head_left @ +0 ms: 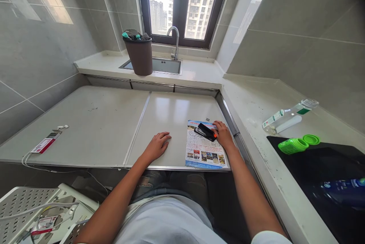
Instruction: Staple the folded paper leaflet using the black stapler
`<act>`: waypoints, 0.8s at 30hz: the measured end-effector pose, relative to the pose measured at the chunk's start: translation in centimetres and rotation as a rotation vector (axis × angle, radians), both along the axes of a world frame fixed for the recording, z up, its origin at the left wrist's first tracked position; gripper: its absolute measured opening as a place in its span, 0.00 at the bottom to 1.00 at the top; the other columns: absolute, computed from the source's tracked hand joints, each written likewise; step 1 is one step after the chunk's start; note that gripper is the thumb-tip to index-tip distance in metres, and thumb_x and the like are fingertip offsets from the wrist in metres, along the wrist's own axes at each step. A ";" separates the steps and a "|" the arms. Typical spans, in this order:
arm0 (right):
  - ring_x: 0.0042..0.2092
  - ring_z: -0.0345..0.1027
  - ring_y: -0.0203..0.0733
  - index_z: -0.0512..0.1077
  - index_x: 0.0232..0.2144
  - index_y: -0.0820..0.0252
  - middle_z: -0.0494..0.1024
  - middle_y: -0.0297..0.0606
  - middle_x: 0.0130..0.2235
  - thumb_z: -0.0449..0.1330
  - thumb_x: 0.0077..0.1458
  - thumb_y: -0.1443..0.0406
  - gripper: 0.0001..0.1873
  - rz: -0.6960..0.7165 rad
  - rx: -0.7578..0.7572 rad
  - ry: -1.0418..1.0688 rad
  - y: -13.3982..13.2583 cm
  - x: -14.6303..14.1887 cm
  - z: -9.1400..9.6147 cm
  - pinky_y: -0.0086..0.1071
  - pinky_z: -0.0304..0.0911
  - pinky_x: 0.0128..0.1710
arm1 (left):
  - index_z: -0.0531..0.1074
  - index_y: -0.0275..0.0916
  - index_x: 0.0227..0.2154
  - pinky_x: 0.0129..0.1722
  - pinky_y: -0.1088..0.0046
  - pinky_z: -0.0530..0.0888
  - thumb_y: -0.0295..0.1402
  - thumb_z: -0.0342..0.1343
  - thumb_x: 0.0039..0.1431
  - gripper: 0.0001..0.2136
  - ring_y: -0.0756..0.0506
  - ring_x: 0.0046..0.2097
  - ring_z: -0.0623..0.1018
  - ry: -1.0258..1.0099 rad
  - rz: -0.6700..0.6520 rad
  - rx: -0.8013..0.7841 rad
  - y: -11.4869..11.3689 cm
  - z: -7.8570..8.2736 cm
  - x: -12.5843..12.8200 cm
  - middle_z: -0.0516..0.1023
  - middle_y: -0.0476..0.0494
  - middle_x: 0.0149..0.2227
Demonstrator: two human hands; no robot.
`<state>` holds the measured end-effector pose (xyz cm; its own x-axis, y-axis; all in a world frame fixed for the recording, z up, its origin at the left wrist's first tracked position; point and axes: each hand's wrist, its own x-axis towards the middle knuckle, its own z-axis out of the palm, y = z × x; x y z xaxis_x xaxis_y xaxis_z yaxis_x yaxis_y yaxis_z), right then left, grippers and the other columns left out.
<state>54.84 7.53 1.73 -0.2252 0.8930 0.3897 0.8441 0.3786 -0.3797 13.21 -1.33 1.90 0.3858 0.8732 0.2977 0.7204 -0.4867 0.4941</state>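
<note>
My left hand [157, 145] lies palm down on the pale folding table [114, 122], its fingers stretched out and nothing in it. To its right is a printed leaflet [205, 149] with blue edges, small photos and text. A black stapler [205, 132] with an orange end rests on the leaflet, its two arms apart at the left end. My right hand [224, 134] rests on the leaflet's right edge, fingers extended beside the stapler and the thumb side at its orange end. A small strip of staples [208, 119] lies just above the leaflet.
A brown bin [139, 57] stands by the sink [167, 66] and tap. On the right counter [256, 122] are a clear bottle [288, 117], a green container [293, 145] and a dark blue bottle [342, 191]. A red-and-white power strip [44, 144] lies at left, above a white rack [28, 198].
</note>
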 end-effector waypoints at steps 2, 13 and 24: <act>0.60 0.65 0.56 0.72 0.54 0.58 0.72 0.51 0.59 0.52 0.66 0.60 0.18 -0.069 0.042 0.034 0.5 0.4 -0.3 0.51 0.61 0.61 | 0.75 0.46 0.55 0.62 0.52 0.71 0.29 0.52 0.68 0.16 0.39 0.62 0.72 0.000 -0.002 0.002 0.0 0.0 0.0 0.73 0.40 0.61; 0.71 0.56 0.52 0.62 0.68 0.56 0.63 0.45 0.70 0.48 0.68 0.57 0.29 0.165 -0.198 0.022 4.4 -0.9 -1.5 0.53 0.51 0.71 | 0.74 0.46 0.55 0.63 0.51 0.70 0.29 0.51 0.68 0.16 0.39 0.63 0.72 0.006 -0.002 0.005 -0.1 0.0 0.0 0.73 0.40 0.61; 0.74 0.44 0.48 0.52 0.73 0.55 0.53 0.45 0.74 0.46 0.65 0.69 0.35 0.274 -0.246 -0.105 3.9 -5.3 -1.3 0.57 0.41 0.72 | 0.76 0.43 0.51 0.65 0.52 0.67 0.32 0.52 0.66 0.14 0.36 0.62 0.71 0.083 0.318 0.113 1.5 1.5 -5.8 0.72 0.37 0.61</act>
<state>49.49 11.43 0.45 -0.4963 0.8579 0.1332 0.7632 0.5043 -0.4041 7.37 0.14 3.35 0.1266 0.9170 0.3782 0.8802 -0.2796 0.3834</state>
